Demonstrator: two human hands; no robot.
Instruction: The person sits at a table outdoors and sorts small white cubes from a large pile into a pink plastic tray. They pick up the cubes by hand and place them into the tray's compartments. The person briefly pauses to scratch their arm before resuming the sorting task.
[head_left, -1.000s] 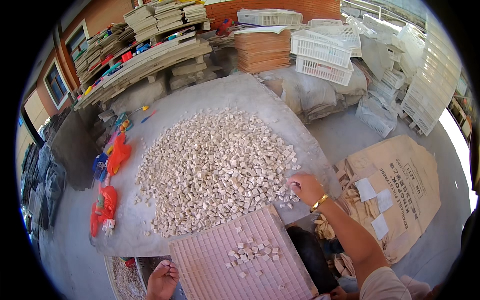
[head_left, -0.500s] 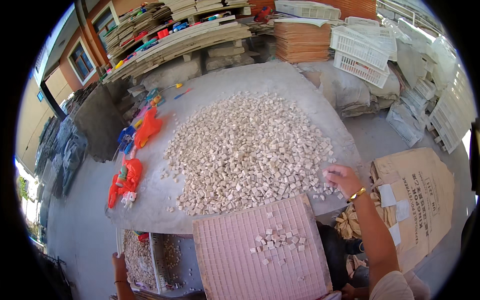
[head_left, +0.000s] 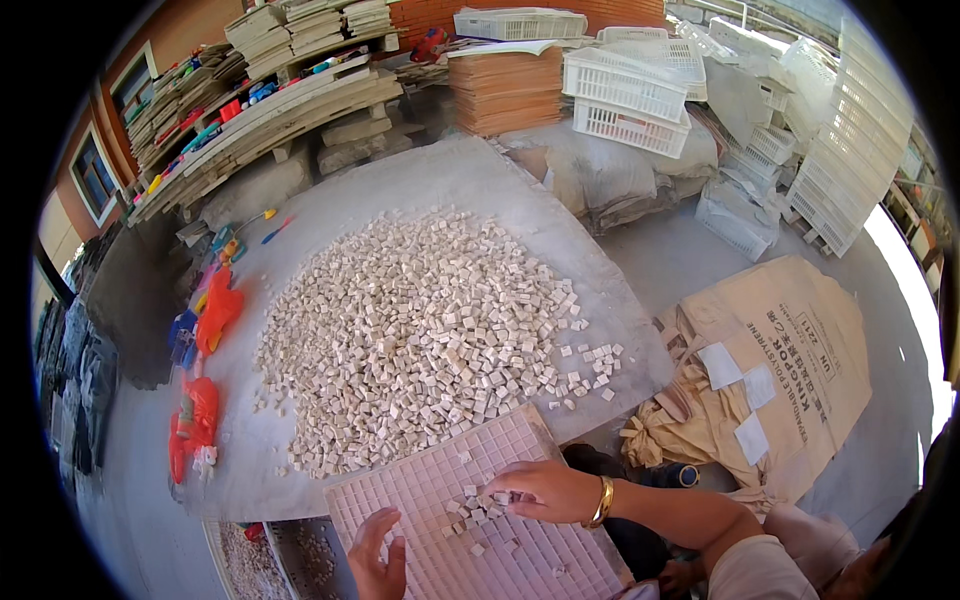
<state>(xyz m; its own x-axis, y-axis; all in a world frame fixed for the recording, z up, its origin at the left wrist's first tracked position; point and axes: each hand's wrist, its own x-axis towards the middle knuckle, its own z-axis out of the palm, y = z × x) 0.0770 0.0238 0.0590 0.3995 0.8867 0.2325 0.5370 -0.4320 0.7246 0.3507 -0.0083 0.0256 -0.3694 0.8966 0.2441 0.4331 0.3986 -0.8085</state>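
Right hand: your right hand point(head_left: 545, 490), with a gold bangle point(head_left: 600, 502) at the wrist, lies palm down on the pink gridded plastic tray point(head_left: 440, 480). Its fingers are curled over a small cluster of loose beige stone cubes point(head_left: 472, 512) and touch them; whether any cube is pinched between the fingers, you cannot tell from here.

Left hand: your left hand point(head_left: 378, 560) rests at the near edge of the same tray, fingers spread and slack, holding nothing.

Tray: it sits just in front of you, tilted across the near edge of the grey slab table point(head_left: 440, 190). Most of its square cells are bare; the loose cubes are gathered near its middle, under and beside your right hand.

Cube pile: a broad heap of small beige stone cubes point(head_left: 420, 330) covers the centre of the table, just beyond the tray, with a few strays point(head_left: 590, 365) scattered off its right edge.

Left side of table: orange plastic tools point(head_left: 215, 315) lie along the table's left edge, well apart from your hands.

Right of you: a tan paper sack point(head_left: 780, 370) lies crumpled on the floor.

Background: white plastic crates point(head_left: 640, 95) and a stack of brown boards point(head_left: 505, 90) stand behind the table.
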